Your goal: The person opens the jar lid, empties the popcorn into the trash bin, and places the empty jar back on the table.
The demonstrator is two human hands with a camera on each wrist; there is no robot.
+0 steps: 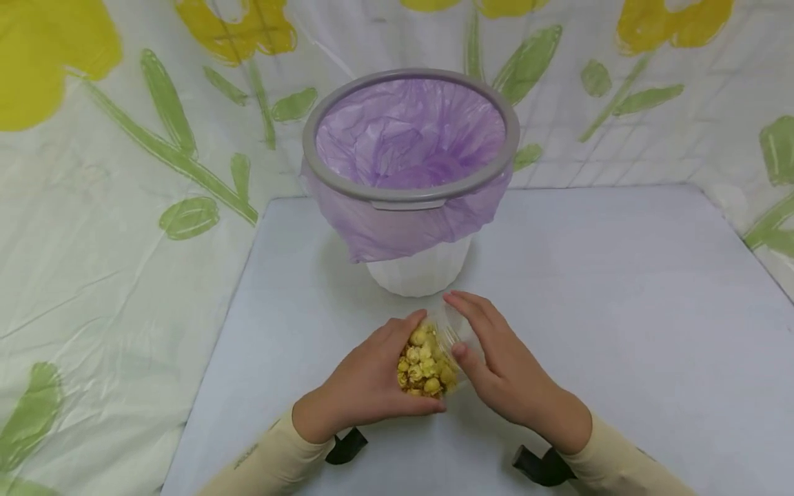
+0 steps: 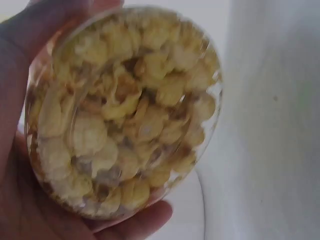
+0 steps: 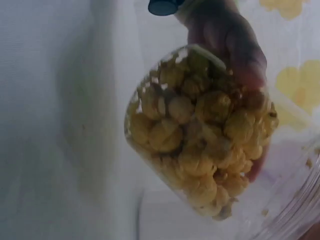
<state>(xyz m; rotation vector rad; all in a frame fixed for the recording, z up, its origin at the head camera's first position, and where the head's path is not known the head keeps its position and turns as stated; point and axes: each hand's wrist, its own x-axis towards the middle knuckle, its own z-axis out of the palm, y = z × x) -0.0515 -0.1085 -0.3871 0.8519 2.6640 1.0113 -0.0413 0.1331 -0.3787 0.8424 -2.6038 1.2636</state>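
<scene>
A clear plastic jar (image 1: 428, 365) of yellow popcorn lies tilted on its side above the table, its threaded end facing right. The left hand (image 1: 369, 375) grips the jar's body, thumb and fingers round opposite sides; the left wrist view shows the jar's round base (image 2: 125, 115) close up. At the other end, the right hand (image 1: 511, 372) holds the jar's clear lid (image 1: 462, 331) between thumb and fingers. In the right wrist view popcorn (image 3: 200, 135) fills the jar toward its base, and ridged clear plastic (image 3: 295, 210) shows at lower right.
Just beyond the hands stands a white bin (image 1: 422, 269) with a grey rim ring (image 1: 403, 195) and a purple bag liner (image 1: 409, 231). The pale table (image 1: 608, 289) spreads to both sides. A flower-printed sheet (image 1: 186, 158) hangs behind and at the left.
</scene>
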